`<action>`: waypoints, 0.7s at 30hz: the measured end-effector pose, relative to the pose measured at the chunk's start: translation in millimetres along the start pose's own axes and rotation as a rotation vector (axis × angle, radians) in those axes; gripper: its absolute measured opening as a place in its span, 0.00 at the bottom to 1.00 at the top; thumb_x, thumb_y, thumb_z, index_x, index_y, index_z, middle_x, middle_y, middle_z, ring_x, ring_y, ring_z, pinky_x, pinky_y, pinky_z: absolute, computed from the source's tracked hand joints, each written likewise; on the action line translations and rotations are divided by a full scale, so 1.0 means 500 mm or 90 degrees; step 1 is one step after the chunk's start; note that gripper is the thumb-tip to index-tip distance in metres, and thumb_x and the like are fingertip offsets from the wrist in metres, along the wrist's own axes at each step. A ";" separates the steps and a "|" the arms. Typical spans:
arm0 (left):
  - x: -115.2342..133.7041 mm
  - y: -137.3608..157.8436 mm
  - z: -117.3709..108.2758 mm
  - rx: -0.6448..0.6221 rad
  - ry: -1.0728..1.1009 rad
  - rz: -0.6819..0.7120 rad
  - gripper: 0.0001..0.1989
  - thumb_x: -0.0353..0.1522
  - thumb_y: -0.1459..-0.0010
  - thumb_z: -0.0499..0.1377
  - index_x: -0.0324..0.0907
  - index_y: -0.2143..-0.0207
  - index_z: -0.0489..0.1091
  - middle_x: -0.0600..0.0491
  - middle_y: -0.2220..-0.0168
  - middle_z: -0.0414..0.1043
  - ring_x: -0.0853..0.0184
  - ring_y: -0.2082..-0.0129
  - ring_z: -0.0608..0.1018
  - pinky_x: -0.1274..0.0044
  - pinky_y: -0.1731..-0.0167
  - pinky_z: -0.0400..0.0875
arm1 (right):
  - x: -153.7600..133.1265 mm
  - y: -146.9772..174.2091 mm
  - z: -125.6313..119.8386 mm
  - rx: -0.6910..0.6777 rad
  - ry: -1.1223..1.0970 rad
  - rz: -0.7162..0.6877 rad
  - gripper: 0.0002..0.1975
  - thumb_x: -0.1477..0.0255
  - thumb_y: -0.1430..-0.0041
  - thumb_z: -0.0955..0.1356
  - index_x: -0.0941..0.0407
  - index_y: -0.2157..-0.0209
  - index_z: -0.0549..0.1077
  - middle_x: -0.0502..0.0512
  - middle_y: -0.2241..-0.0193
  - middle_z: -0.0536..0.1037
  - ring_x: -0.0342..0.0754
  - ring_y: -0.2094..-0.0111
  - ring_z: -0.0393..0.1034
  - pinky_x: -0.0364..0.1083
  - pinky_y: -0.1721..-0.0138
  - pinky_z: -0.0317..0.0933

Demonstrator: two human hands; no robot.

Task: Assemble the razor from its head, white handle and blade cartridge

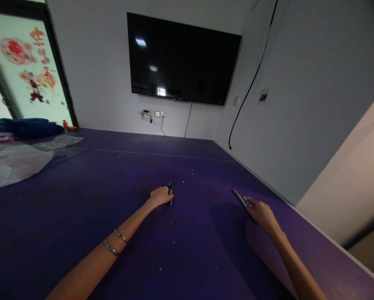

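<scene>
My left hand (160, 196), with two bracelets on the forearm, is closed around a small black-and-silver object (170, 188) low over the purple surface. Its exact kind is not clear. Off to the right, my right hand (262, 212) grips a slim, flat, dark object with a pale edge (240, 198), tilted and seen nearly edge-on. A small clear piece (248, 200) shows by the fingers of that hand; whether it is held too, I cannot tell. Small white specks (192, 171) lie on the surface between and around the hands.
The broad purple surface (112, 175) runs back to the wall. Clear plastic sheeting (21, 164) and a dark blue cloth bundle (31, 127) lie at the far left, near a small orange item (68, 126). A black cable (248, 89) hangs at the right, beside a wall-mounted television (183, 62).
</scene>
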State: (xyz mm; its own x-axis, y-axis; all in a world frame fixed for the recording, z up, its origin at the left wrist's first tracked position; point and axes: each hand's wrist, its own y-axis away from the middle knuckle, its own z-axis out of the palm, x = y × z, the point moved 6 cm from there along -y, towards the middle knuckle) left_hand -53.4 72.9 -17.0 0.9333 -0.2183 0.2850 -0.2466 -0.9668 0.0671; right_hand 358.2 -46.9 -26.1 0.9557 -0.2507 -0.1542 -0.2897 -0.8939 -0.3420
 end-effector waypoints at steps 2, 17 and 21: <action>-0.002 -0.002 0.004 -0.006 -0.002 -0.002 0.17 0.44 0.51 0.53 0.40 0.72 0.70 0.44 0.66 0.74 0.55 0.63 0.76 0.70 0.67 0.66 | 0.009 -0.004 0.005 -0.032 0.004 0.017 0.19 0.61 0.48 0.62 0.57 0.61 0.76 0.60 0.68 0.78 0.54 0.67 0.73 0.44 0.70 0.60; -0.003 -0.012 0.026 0.028 -0.005 0.001 0.13 0.41 0.49 0.52 0.43 0.70 0.71 0.47 0.65 0.75 0.58 0.64 0.76 0.70 0.66 0.67 | 0.021 -0.047 0.058 -0.233 -0.015 -0.029 0.11 0.70 0.46 0.62 0.58 0.78 0.70 0.56 0.78 0.75 0.47 0.75 0.70 0.41 0.76 0.51; -0.004 -0.015 0.024 0.031 0.004 0.004 0.14 0.41 0.48 0.51 0.43 0.70 0.71 0.48 0.65 0.74 0.59 0.64 0.76 0.71 0.66 0.68 | -0.008 -0.044 0.056 -0.221 -0.018 -0.053 0.11 0.72 0.46 0.62 0.59 0.79 0.70 0.57 0.78 0.75 0.46 0.75 0.69 0.41 0.75 0.51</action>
State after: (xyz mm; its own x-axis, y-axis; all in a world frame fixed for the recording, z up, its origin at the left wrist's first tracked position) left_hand -50.0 78.9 -29.6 0.9304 -0.2230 0.2907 -0.2388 -0.9709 0.0193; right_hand 359.2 -16.0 -44.1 0.9720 -0.1652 -0.1670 -0.1708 -0.9851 -0.0196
